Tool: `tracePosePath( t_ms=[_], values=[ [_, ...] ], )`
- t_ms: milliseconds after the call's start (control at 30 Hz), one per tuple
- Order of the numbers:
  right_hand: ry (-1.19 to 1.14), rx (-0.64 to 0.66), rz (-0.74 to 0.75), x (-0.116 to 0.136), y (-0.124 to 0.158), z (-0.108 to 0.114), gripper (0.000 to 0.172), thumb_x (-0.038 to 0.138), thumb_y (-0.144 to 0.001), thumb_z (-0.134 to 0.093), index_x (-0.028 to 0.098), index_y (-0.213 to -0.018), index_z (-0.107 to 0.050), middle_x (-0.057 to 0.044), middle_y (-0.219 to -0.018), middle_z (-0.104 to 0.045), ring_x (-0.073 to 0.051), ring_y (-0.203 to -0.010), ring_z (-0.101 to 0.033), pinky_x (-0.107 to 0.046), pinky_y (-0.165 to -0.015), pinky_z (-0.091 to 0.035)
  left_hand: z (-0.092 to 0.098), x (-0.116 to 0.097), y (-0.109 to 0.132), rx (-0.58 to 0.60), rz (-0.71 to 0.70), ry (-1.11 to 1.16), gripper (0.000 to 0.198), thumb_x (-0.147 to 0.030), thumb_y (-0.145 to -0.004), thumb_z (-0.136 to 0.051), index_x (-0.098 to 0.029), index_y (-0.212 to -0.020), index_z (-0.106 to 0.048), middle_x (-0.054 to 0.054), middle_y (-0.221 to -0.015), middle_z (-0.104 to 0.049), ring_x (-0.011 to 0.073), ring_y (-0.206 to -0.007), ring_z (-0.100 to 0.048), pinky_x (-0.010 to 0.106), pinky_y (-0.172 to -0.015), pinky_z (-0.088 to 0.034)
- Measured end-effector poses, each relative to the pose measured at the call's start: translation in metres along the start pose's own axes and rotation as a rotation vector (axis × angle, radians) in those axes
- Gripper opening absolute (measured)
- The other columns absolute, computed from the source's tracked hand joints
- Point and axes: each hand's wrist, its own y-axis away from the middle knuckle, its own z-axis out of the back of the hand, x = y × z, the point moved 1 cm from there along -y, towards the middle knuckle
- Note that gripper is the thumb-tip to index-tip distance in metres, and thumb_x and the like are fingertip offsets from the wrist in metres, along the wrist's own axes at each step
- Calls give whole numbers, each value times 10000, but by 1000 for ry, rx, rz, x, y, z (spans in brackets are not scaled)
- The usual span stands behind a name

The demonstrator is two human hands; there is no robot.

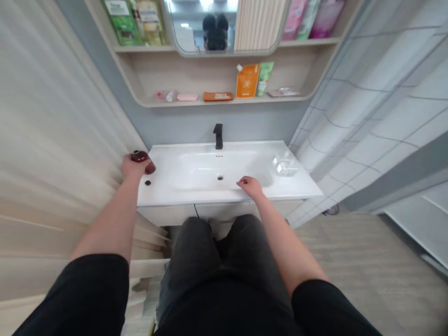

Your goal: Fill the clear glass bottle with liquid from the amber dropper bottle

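"Head view: what's the left hand (130,168) clamped on?"
"A glossy, rounded, dark red bottle (140,157), at the left end of the smooth white surface (163,184) (a small black disc (148,183) lies near it)"
"And the right hand (251,185)?"
"Loosely curled above the basin's (196,168) front; whether it's closed, I can't tell"

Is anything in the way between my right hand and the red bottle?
Nothing visible: only the sink lies between your right hand and the bottle in your left hand. A black disc sits nearer you.

No print is legible, even on the green pack (123,25) or orange pouch (248,81).
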Motion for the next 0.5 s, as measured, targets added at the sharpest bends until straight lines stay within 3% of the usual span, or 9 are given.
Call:
tracePosePath(
  t_ms=[100, 167, 267, 333, 400, 500],
  values=[
    [-83, 15, 40, 0, 5, -2, 278, 450, -888, -833, 247, -1079, -823, -43, -948, -800, -230, -864, -701, -333, -826, -520, -17, -44, 48, 64, -216, 164, 845, -343, -822, -1009, -99, -1515, -592, 140, -1433, -763, 256, -1241, -736, 490, -1190, -570],
    [-232, 63, 126, 6, 10, -7, 527, 477, -819, -898, 269, -1287, -776, -56, -1105, -816, -236, -904, -712, -373, -886, -564, -37, -75, 101, 225, -384, 275, 844, -340, -741, -1046, -164, -1471, -662, 122, -1367, -798, 284, -1199, -769, 469, -1152, -598],
    [-530, 194, 352, 27, 16, -20, 989, 488, -689, -1000, 291, -1573, -604, -127, -1489, -722, -301, -1164, -734, -452, -1016, -604, -72, -111, 191, 388, -500, 449, 757, -366, -728, -1035, -232, -1409, -732, 118, -1300, -824, 328, -1159, -791, 492, -1117, -614],
    [-679, 268, 465, 44, 17, -30, 1095, 485, -655, -1029, 272, -1619, -554, -151, -1568, -674, -356, -1332, -698, -504, -1117, -587, -94, -124, 238, 470, -513, 531, 761, -369, -722, -1032, -249, -1415, -740, 128, -1340, -813, 347, -1189, -783, 520, -1116, -611],
    [-759, 306, 487, 55, 16, -39, 1038, 472, -657, -1029, 241, -1568, -590, -149, -1483, -727, -383, -1344, -704, -540, -1166, -570, -108, -125, 262, 541, -493, 602, 806, -352, -728, -1017, -255, -1469, -714, 149, -1426, -780, 352, -1228, -769, 502, -1042, -635],
    [-793, 281, 395, 54, 12, -47, 962, 455, -632, -1037, 222, -1474, -634, -127, -1354, -780, -372, -1249, -749, -561, -1171, -572, -104, -99, 248, 592, -463, 635, 767, -347, -806, -943, -251, -1516, -671, 159, -1451, -760, 303, -1152, -783, 430, -919, -647]
  ],
)
